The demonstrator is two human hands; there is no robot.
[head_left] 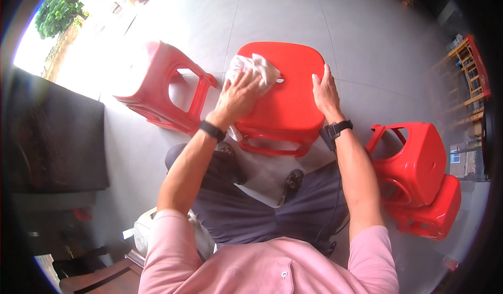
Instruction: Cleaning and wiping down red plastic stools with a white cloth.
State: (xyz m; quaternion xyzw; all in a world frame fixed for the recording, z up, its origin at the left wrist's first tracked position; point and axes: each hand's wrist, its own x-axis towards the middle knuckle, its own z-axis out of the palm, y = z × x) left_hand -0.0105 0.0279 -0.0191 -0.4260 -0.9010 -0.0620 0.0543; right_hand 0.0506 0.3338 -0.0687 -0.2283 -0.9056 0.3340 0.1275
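Observation:
A red plastic stool (293, 105) stands upright in front of my knees, its flat seat facing up with a small hole near the middle. On the left part of the seat, my left hand (242, 94) presses down on a crumpled white cloth (257, 68), fingers spread over it. My right hand (326, 92) lies along the right edge of the seat, steadying contact with its side, fingers stretched out and thumb up on the rim. Both wrists wear black bands.
To the left a second red stool (181, 87) lies tipped, bright with glare. Two more red stools (414, 163) lie on their sides at the right. A dark panel (57, 131) stands far left; wooden furniture (466, 79) is at the far right. Grey tiles (283, 11) cover the floor.

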